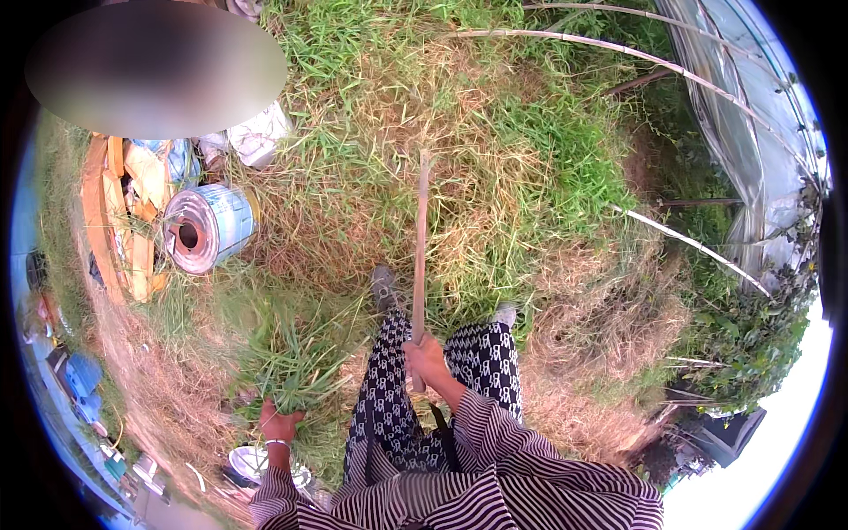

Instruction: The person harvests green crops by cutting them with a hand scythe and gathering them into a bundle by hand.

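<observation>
My right hand (pixel 424 358) is closed around the lower end of a long wooden handle (pixel 421 245). The handle stretches away between my feet, and its far end lies among cut grass, where any tool head is hidden. Out to the left, my left hand (pixel 281 423) grips a bunch of long green grass (pixel 291 371), its blades spreading forward from the fingers. Dry and green grass (pixel 477 152) covers the ground ahead of my shoes.
A dented metal can (pixel 212 225) with a hole in its end lies at the left beside yellowish strips (pixel 99 218) and a white bag (pixel 262 136). Bent poles (pixel 596 43) and plastic sheeting (pixel 715 99) stand at the right. A round metal basin (pixel 255 460) sits behind my left hand.
</observation>
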Available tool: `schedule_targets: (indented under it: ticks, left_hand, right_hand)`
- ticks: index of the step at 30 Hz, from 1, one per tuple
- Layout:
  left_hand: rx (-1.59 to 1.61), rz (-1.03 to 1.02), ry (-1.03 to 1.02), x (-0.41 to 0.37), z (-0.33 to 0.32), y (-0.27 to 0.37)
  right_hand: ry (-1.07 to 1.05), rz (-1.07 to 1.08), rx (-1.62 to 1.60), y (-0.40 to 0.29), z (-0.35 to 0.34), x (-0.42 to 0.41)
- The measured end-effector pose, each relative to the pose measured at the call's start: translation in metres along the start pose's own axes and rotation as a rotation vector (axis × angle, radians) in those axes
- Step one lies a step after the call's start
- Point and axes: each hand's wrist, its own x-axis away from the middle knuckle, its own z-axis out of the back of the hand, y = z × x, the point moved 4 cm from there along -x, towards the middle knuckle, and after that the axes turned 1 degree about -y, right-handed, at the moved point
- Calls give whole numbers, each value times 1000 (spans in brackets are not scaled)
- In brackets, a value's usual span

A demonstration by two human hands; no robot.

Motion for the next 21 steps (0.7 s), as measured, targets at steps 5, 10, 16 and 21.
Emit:
schedule_targets:
  ticks: [5,10,16,21]
  left_hand:
    - [-92,-90,79,-7,-6,0]
    - [37,-65,28,0,-34,4]
    - [-44,182,-41,37,-50,21]
    - [-10,252,-81,51,-42,-7]
  right_hand:
    - [112,141,-222,-40,89,-53]
    - [297,406,-389,-225,184,-176]
    - [17,181,-468,-171,-4,-208]
    - [-230,107,-502,-107,-8,-56]
